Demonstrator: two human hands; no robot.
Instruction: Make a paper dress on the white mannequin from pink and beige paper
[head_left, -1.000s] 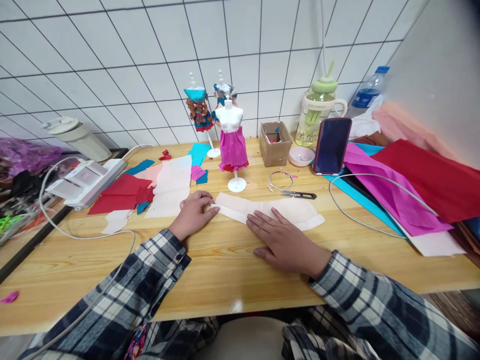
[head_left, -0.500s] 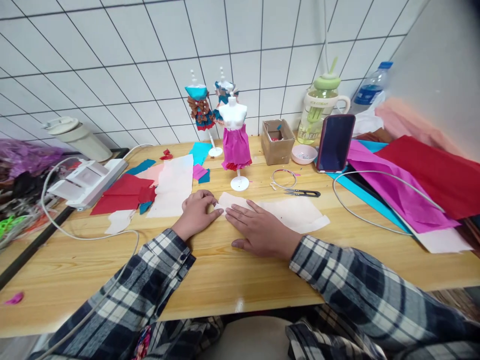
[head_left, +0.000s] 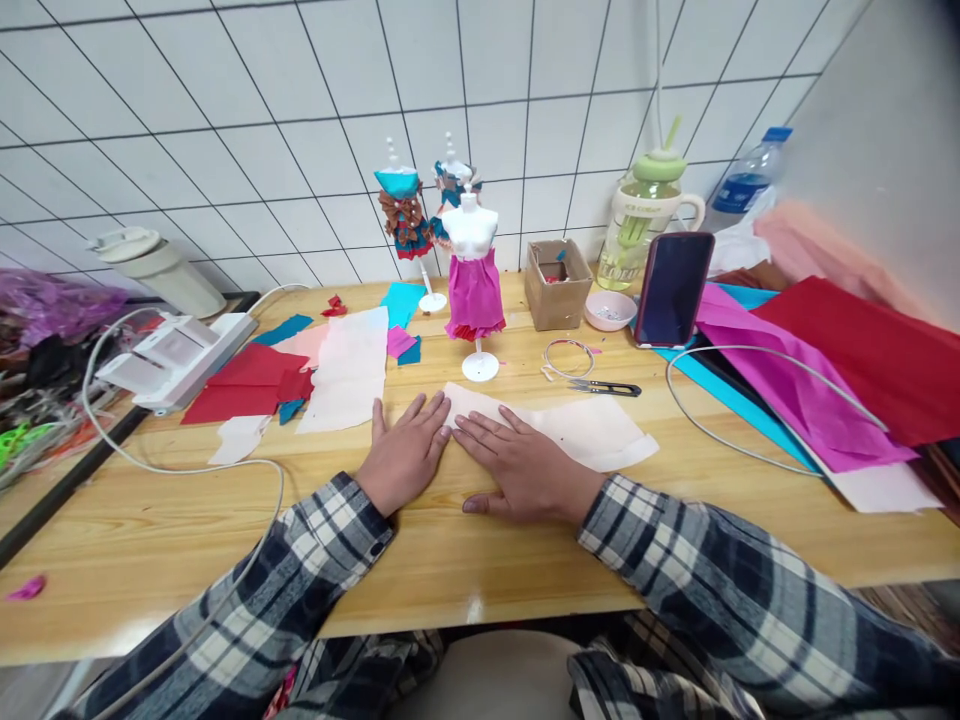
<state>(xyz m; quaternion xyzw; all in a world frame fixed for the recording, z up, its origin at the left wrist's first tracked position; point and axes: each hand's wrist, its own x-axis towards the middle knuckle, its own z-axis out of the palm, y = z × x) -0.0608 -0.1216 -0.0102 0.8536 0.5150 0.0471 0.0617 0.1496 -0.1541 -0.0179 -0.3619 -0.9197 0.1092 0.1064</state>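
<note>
A pale pink cloth strip (head_left: pixel 592 430) lies flat on the wooden table (head_left: pixel 420 570). My right hand (head_left: pixel 521 463) rests palm down on its left part, fingers spread. Beside it, my left hand (head_left: pixel 405 450) lies flat with its fingers stretched out, the fingertips at the strip's left end. Behind the hands stands a small white mannequin (head_left: pixel 470 232) in a magenta skirt (head_left: pixel 476 293). Black thread snips (head_left: pixel 607 387) and a ring of thin cord (head_left: pixel 568 358) lie behind the strip.
Red cloth (head_left: pixel 240 380) and a pale sheet (head_left: pixel 349 370) are at the left, near a power strip (head_left: pixel 199 360). A cardboard box (head_left: pixel 557 290), pink bowl (head_left: pixel 609 310), phone (head_left: pixel 673 290) and magenta cloth (head_left: pixel 810 400) stand or lie at the right, with a looping cable.
My left hand has opened from a pinch at the strip's left end and now lies flat with fingers extended. My right hand has stayed nearly in place.
</note>
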